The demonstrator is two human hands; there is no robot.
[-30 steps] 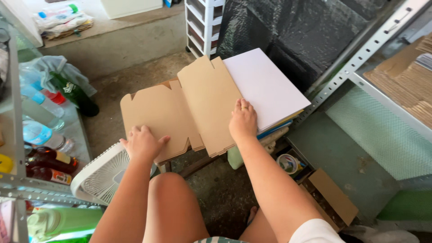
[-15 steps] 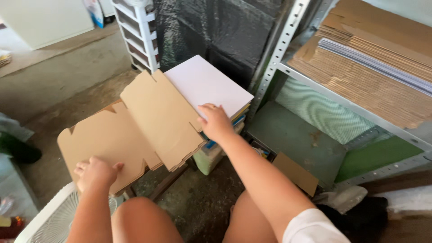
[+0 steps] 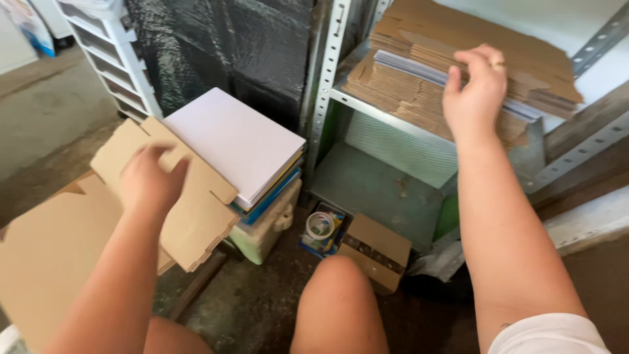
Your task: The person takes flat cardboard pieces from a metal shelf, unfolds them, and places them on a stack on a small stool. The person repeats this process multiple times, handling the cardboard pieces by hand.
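We note the stack of flat cardboard sheets [image 3: 458,72] on the metal shelf [image 3: 419,134], upper right. Our right hand [image 3: 473,88] has fingers curled over its front edge, pinching a few sheets; none looks pulled clear yet. Our left hand [image 3: 149,180] rests loosely open on a die-cut cardboard blank [image 3: 196,210], lower left, flat and unfolded. A second blank [image 3: 46,262] lies beneath it. White boards [image 3: 232,141] are stacked just beside. No folding appears begun.
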